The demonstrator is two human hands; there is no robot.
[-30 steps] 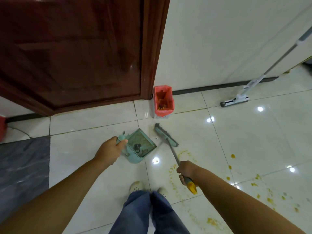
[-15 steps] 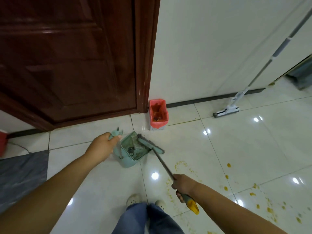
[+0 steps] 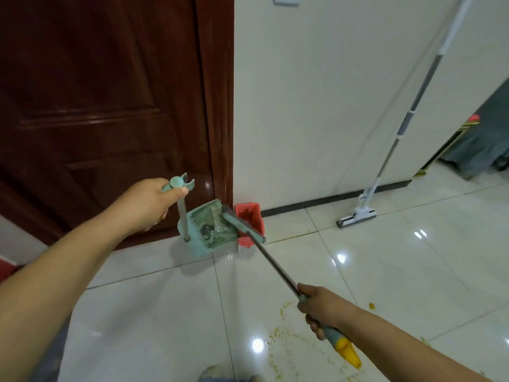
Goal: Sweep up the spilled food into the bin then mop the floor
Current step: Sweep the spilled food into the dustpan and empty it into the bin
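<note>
- My left hand [image 3: 148, 205] grips the green plastic dustpan [image 3: 212, 232]; the small red plastic bin [image 3: 249, 216] sits just past that hand.
- My right hand [image 3: 322, 307] grips the long green broom [image 3: 276, 263]; a hard push could flick food past the bin.

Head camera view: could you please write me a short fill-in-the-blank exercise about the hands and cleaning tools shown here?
The left hand grips the handle of the ____. The right hand holds the broom, whose head is beside the ____ bin. The mop leans against the ____. Spilled food lies on the ____ near the right hand.
Missing words: dustpan; red; wall; floor.
</note>
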